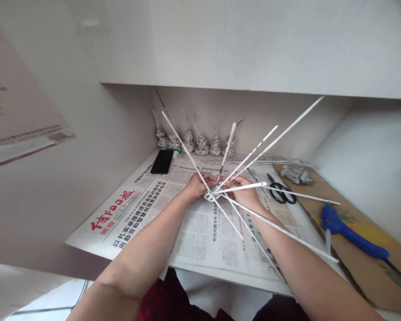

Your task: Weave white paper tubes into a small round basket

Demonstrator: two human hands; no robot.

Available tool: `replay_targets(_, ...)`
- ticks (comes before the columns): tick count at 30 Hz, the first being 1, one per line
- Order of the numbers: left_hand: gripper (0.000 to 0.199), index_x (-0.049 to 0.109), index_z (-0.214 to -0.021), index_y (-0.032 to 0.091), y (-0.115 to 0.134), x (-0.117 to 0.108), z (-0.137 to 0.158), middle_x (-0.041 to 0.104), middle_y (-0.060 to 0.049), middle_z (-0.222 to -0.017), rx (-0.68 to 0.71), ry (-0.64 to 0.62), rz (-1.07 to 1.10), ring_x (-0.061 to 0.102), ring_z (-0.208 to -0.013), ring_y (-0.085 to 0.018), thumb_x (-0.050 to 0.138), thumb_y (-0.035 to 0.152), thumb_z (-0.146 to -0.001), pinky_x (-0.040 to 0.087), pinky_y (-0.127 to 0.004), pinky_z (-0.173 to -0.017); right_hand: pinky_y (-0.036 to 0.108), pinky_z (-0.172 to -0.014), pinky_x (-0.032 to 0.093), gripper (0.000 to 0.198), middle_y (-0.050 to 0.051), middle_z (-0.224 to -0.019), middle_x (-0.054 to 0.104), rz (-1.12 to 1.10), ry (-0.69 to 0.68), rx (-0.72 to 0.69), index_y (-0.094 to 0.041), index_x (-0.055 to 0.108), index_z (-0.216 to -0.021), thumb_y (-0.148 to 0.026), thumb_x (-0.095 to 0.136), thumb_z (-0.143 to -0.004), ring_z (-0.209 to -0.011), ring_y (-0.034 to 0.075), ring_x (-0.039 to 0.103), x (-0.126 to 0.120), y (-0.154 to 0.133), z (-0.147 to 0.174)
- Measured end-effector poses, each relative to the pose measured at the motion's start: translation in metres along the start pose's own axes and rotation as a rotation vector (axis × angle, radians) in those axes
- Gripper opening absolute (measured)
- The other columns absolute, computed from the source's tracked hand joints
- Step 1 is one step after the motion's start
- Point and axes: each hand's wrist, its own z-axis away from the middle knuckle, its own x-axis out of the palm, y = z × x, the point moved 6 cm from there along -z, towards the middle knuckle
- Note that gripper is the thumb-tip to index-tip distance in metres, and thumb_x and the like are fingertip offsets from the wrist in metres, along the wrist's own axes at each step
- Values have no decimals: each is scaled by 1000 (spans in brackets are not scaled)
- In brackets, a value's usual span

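Observation:
Between my hands is a small woven piece [210, 195] of rolled newspaper, from which several long thin paper sticks [294, 118] fan out in all directions. My left hand [199, 185] grips its left side, fingers curled at the far edge. On the right, my right hand [241, 187] pinches the piece near where the sticks cross, partly hidden behind them. Some sticks pass over my right forearm. The piece is held just above the newspaper [194, 232] spread on the table.
Several small gourd-shaped paper weavings [202, 145] line the back wall. A black phone [162, 161] lies at the left. To the right are black-handled scissors [282, 192], then cardboard [364, 272] bearing a blue glue gun [350, 232] and crumpled paper [296, 174]. An overhead cabinet [220, 44] hangs above.

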Motion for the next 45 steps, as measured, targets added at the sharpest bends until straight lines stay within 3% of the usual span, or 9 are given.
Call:
replay_targets(7, 25, 69, -76, 10, 7, -17, -3, 66, -2, -64, -1, 111, 31, 55, -55, -11, 74, 29, -60, 44, -22, -56, 26, -47, 54, 32, 3, -72, 71, -442, -147, 67, -18, 68, -90, -35, 78, -64, -56, 17, 66, 9, -9, 8)
replay_targets(11, 31, 68, -77, 10, -5, -22, -8, 66, -2, -61, -71, 90, 105, 56, -52, -11, 77, 33, -58, 44, -24, -54, 22, -45, 53, 29, 5, -76, 73, -507, -217, 228, -16, 67, -98, -28, 73, -71, -58, 16, 68, 14, 1, 6)
replay_targets(18, 33, 67, -75, 10, -14, -25, -12, 64, -2, -58, -85, 115, 205, 55, -50, -10, 79, 34, -55, 46, -24, -54, 16, -42, 51, 6, 5, -65, 70, -567, -205, 380, -14, 67, -81, -15, 63, -78, -54, 13, 66, 20, 13, 8)
replay_targets(22, 32, 66, -77, 10, -15, -30, -13, 64, -1, -59, -71, 185, 222, 54, -50, -9, 77, 31, -56, 46, -23, -54, 15, -41, 51, 17, 5, -69, 70, -478, -363, 419, -13, 66, -86, -19, 73, -71, -54, 12, 66, 33, 10, 22)
replay_targets(29, 26, 66, -77, 11, -4, -22, -7, 64, -1, -62, -45, 118, 126, 55, -54, -10, 74, 29, -59, 45, -23, -56, 16, -33, 44, 40, -1, -62, 64, -389, -111, 99, -18, 60, -85, -43, 81, -61, -44, 11, 60, 16, -9, 13)
replay_targets(33, 26, 66, -77, 11, -3, -12, -3, 65, -1, -63, -61, 50, 108, 56, -55, -11, 74, 28, -60, 45, -24, -57, 17, -32, 42, 39, 0, -61, 64, -366, -101, 106, -18, 59, -81, -49, 76, -65, -43, 11, 58, 14, -7, 9)
replay_targets(39, 26, 65, -78, 11, -4, -4, -2, 65, -2, -64, -50, -21, 89, 56, -56, -11, 73, 28, -60, 44, -23, -57, 18, -31, 39, 26, -2, -57, 61, -424, -178, 182, -17, 60, -78, -34, 71, -63, -41, 10, 53, 15, -5, 7)
replay_targets(45, 25, 65, -77, 11, -5, 0, -2, 64, -1, -64, -19, -80, 46, 55, -55, -10, 74, 27, -60, 43, -21, -55, 19, -30, 36, 29, -2, -65, 64, -421, 60, 97, -18, 61, -80, -33, 73, -59, -42, 10, 54, -5, -5, -1)
